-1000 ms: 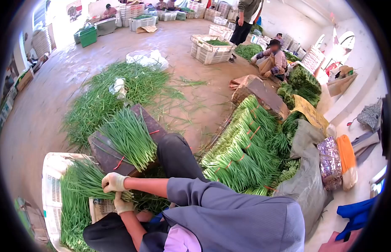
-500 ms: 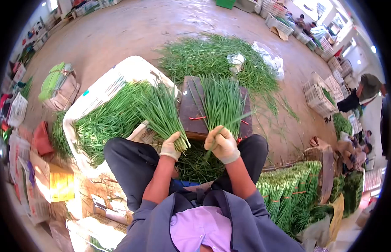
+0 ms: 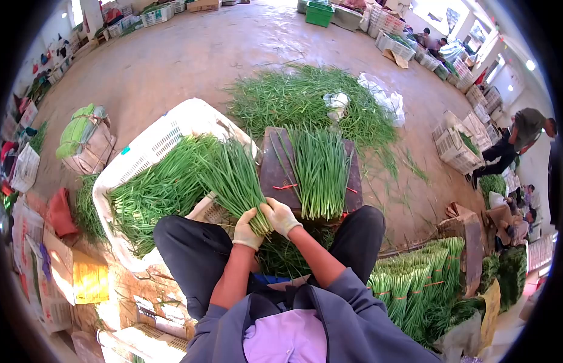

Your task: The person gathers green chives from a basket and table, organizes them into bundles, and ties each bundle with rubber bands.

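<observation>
Stalk bundle [image 3: 236, 178] between gloved fingers [image 3: 271, 210]

Daylight blazes through the windows [image 3: 440, 13] at upper right, burnt almost to white, and the floor [image 3: 281, 36] throws back a pale sheen at top centre! Down at lower left, hard sun strikes the yellow packaging [image 3: 91, 278] and bleaches the white crate [image 3: 147, 340]. Mid-frame, softer light, green stalks [image 3: 233, 175] crisp. Edges bow heavily into blackened corners; far right looks smeared, perhaps just soft focus.
</observation>
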A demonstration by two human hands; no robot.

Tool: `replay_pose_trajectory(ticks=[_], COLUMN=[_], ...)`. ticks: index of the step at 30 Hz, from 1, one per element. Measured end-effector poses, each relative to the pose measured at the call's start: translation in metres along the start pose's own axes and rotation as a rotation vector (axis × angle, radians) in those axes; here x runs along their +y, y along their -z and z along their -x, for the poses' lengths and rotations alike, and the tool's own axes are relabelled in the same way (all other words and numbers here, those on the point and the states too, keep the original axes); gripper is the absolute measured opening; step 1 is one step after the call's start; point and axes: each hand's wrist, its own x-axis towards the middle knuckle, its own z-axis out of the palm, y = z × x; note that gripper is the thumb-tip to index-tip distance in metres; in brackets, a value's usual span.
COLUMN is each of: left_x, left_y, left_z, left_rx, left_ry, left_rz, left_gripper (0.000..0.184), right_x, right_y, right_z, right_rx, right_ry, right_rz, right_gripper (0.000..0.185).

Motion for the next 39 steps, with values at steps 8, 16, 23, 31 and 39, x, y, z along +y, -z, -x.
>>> replay_pose_trajectory(ticks=[8,16,23,31,39], left_x=[-0.006,-0.006,-0.009,-0.006,-0.007], left_y=[-0.009,-0.007,0.004,-0.023,-0.008], left_z=[0.005,0.006,0.001,0.007,-0.001], left_rx=[0.051,-0.022,0.037,-0.038,0.053], left_ry=[-0.006,0.003,0.008,-0.046,0.026], left_rz=[0.057,0.074,0.042,0.112,0.050], left_gripper=[0.035,0.038,0.034,0.041,0.031], right_x=[0.007,-0.062,-0.052,-0.050,-0.048], right_y=[0.020,0.028,0.009,0.025,0.028], right_z=[-0.019,-0.051,-0.051,-0.022,0.006], right_rx=[0.159,0.027,-0.213,-0.148,-0.149], right_ry=[0.135,0.324,0.181,-0.011,0.112], right_rz=[0.279,0.268,0.386,-0.531,-0.502], right_gripper=[0.061,0.026,0.027,0.017,0.013])
